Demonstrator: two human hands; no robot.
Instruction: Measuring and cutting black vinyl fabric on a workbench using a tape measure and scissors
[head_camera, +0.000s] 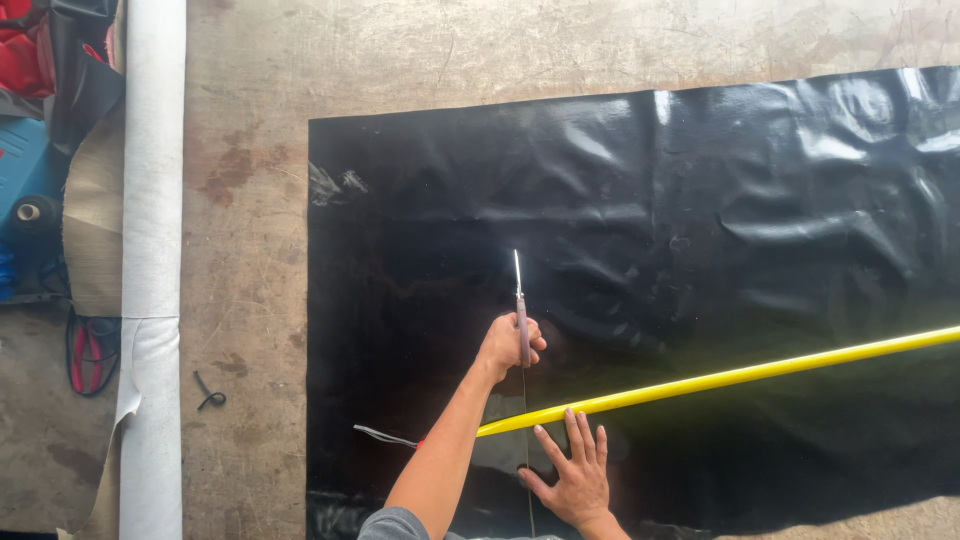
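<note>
— Black glossy sheet (650, 250), spread flat on the concrete floor (250, 250); that's what both hands are on. It runs wide to the right edge of view and its left edge sits near the middle of the floor.

— And the scissors (519, 300)?

— Over the sheet's left part, blades pointing straight away from the person, long axis running near to far. A thin cut line shows in the sheet behind them, leading back toward the person's body.

— Which hand has them?

— The left hand (510, 345), arm stretched forward, fingers curled tight around the handles. It's the farther one out.

— The other?

— The right hand (575, 475) lies flat on the sheet just right of the cut line, fingers spread, palm down, close to the body.

— That yellow thing?

— A long yellow rod (720, 378), lying slantwise across the sheet, crossing the cut line between the two hands; the right fingertips are touching or nearly touching it, I can't tell which.

— Anything further off?

— A white roll (152, 250) of material lies along the floor well to the left, a small dark strap (208, 392) just beside it.
</note>
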